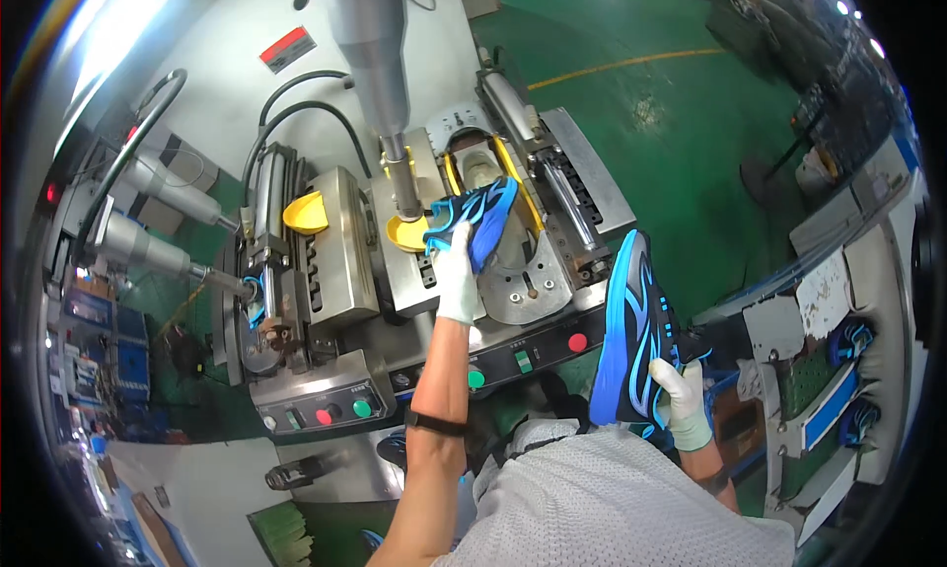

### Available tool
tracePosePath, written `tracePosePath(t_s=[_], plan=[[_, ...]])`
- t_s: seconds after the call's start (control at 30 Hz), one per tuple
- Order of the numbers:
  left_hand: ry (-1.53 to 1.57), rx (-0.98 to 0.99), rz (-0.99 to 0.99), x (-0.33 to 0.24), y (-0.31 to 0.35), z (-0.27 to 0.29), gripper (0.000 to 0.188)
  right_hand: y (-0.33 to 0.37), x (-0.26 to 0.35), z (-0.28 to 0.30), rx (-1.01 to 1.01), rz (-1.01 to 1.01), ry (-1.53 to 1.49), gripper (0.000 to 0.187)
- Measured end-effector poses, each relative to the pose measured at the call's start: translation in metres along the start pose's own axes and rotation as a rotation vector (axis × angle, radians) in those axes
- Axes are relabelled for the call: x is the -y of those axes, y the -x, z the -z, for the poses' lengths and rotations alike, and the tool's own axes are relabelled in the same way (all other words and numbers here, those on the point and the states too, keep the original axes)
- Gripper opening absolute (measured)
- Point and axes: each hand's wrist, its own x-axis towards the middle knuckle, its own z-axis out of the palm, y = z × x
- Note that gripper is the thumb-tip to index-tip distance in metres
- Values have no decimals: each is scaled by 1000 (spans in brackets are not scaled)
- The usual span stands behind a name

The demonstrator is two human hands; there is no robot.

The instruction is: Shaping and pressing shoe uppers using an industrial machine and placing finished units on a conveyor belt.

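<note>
My left hand [456, 281], in a white glove, grips a blue and black sports shoe [490, 220] at the press station in the middle. That shoe lies tilted over the metal bed, beside a yellow pad [405, 233] under a vertical cylinder rod. Off to the right, my right hand [683, 401], gloved too, is closed on a second blue and black sports shoe [631, 335]. This one is held up near my body, in front of the machine, its blue sole side facing left. Part of each hand's fingers is hidden by the shoes.
A thick vertical cylinder [370, 49] hangs above the press bed. Another station with a yellow pad [306, 213] stands left. Red and green buttons line the front control panel [523, 362]. At right, a rack [834, 409] holds more shoes. A floor fan stands at the back right.
</note>
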Motion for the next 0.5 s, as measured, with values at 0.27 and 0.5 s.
tracePosePath(t_s=[0.27,0.5], plan=[[95,-193,-103,-33,231,117,41,-140,45,-94,381,-142,17,32],[-423,-588,-177,-40,442,187,45,-352,-61,-235,215,275,1262,55]])
